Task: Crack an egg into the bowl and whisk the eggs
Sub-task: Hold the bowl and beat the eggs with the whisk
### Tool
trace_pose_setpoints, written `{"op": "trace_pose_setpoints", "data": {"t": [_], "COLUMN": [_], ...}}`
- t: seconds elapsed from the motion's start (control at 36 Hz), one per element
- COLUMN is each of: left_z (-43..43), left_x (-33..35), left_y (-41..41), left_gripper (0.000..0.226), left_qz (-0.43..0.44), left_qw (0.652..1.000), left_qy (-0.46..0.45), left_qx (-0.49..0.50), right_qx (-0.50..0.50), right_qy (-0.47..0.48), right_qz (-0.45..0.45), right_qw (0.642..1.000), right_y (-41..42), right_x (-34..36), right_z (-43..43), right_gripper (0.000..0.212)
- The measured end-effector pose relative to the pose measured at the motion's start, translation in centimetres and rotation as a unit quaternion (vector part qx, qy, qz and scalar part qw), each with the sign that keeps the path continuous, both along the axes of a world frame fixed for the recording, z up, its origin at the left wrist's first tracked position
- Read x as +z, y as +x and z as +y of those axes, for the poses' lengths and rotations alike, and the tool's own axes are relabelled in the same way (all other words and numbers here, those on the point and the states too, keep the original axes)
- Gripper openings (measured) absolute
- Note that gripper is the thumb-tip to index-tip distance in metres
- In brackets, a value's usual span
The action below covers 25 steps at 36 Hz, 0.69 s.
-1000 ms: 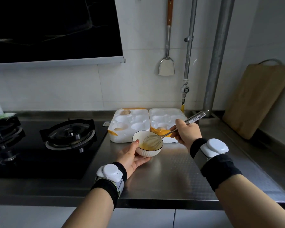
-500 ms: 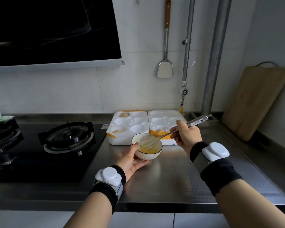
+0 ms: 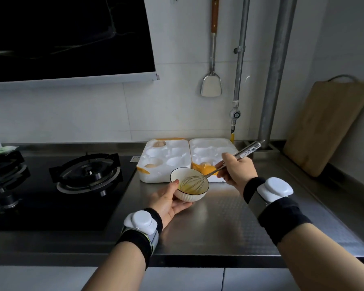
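Observation:
A small white ribbed bowl (image 3: pixel 192 196) with yellow beaten egg (image 3: pixel 188 189) in it sits tilted on the steel counter. My left hand (image 3: pixel 167 201) cups it from the left and beneath, thumb on the rim. My right hand (image 3: pixel 236 172) grips the metal handle of a wire whisk (image 3: pixel 194 181), whose loops dip into the egg. Behind the bowl lies an open white foam egg carton (image 3: pixel 178 157) holding three brown eggs, one at the back left (image 3: pixel 159 144), one at the front left (image 3: pixel 152 165) and one on the right half (image 3: pixel 205 164).
A black gas hob with a burner (image 3: pixel 88 173) fills the counter's left side. A wooden cutting board (image 3: pixel 324 127) leans on the right wall. A spatula (image 3: pixel 211 87) hangs on the tiles beside metal pipes (image 3: pixel 275 70). A range hood (image 3: pixel 67 36) hangs above left.
The whisk head has swept round inside the bowl, and the bowl stays tilted in my left hand. My view has shifted slightly downward.

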<state>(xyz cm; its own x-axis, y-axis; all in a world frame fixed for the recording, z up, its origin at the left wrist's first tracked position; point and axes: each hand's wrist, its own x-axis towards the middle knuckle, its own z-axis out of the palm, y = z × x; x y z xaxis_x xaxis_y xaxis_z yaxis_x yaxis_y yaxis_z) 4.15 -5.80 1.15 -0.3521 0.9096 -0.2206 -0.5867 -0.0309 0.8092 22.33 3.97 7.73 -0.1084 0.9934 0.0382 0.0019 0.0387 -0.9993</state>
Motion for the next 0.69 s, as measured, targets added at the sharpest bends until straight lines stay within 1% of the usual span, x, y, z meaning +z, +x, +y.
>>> {"op": "trace_pose_setpoints", "data": {"t": [0.08,0.17,0.25,0.33,0.39,0.44,0.53,0.64,0.69], "left_z": [-0.15,-0.05,-0.05,-0.09,-0.17,-0.22,-0.25,-0.22,-0.23], "left_x": [0.00,0.11,0.03,0.06,0.07,0.15,0.15,0.10,0.02], "left_y": [-0.01,0.11,0.12,0.13,0.12,0.12,0.17,0.09,0.07], "left_gripper": [0.028,0.030,0.033,0.033,0.032,0.030,0.030,0.029,0.028], "left_qz": [-0.008,-0.005,-0.010,-0.006,0.002,-0.002,-0.003,0.001,0.003], "left_qw": [1.000,1.000,1.000,1.000,1.000,1.000,1.000,1.000,1.000], "left_qy": [0.001,0.000,0.000,-0.005,-0.005,-0.004,-0.005,-0.002,-0.001], "left_qx": [0.006,0.001,-0.003,0.001,-0.002,0.001,0.001,0.002,0.006], "right_qx": [-0.020,-0.002,-0.012,-0.005,0.000,-0.015,0.000,-0.014,-0.004], "right_qy": [0.011,0.018,0.019,0.024,0.015,0.015,0.012,0.012,0.014], "right_qz": [0.025,-0.013,0.017,-0.016,-0.005,0.011,-0.020,0.013,-0.010], "right_qw": [0.999,1.000,1.000,1.000,1.000,1.000,1.000,1.000,1.000], "right_y": [0.19,0.33,0.46,0.30,0.19,0.21,0.23,0.20,0.16], "right_x": [0.01,0.30,0.32,0.38,0.37,0.42,0.34,0.25,0.23], "right_z": [0.20,0.08,0.18,-0.09,-0.18,-0.05,-0.10,0.05,-0.12], "right_gripper": [0.042,0.041,0.043,0.040,0.040,0.040,0.041,0.042,0.040]}}
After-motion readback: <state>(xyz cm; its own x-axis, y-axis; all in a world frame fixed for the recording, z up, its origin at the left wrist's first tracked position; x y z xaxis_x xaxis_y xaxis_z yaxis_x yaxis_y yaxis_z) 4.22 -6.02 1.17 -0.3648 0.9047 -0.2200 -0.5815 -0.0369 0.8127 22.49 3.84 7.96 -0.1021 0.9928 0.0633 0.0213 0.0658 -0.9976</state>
